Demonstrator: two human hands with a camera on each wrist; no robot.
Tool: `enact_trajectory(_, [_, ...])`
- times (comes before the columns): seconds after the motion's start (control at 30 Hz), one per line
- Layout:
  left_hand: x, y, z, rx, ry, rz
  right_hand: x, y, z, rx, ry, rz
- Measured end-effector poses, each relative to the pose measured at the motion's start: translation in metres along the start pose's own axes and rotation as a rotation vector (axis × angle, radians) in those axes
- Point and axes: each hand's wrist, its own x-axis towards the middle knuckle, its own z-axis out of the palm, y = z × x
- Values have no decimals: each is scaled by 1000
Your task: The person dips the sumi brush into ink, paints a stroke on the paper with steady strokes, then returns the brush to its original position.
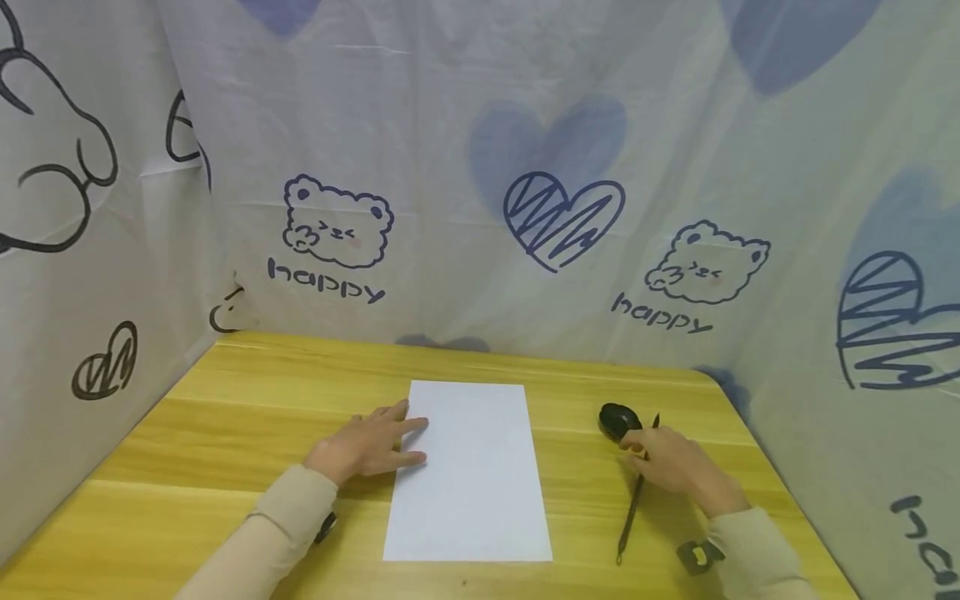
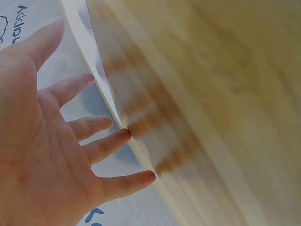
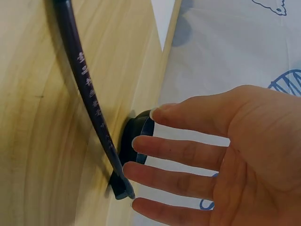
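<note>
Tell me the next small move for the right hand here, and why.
Probably curl the right hand around the brush. Its fingers are straight and only near the handle in the right wrist view, with no grip yet, and the brush lies on the table beside the black dish. The left hand already rests on the edge of the paper.

My left hand [image 2: 42,141] w/ fingers [image 2: 110,143] spread and straight, tips at edge of white paper [image 2: 101,75] on blurred wooden table [image 2: 211,94]; printed cloth [image 2: 14,19] behind.
</note>
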Motion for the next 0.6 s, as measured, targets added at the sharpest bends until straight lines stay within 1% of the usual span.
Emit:
enact_trajectory(0.2, [0,0,0,-18,-8,-16,-1,5,3,-17,-30,12])
enact_trajectory(0.33, [-1,1,0,-20,-8,-16,-1,8,4,4,-48,11])
enact_trajectory(0.5, [-3,2,-1,-11,-4,-7,-1,12,6,21,-45,-12])
enact_trajectory(0.6, [-3,2,-1,-4,-6,0,-1,14,8,26,-48,-6])
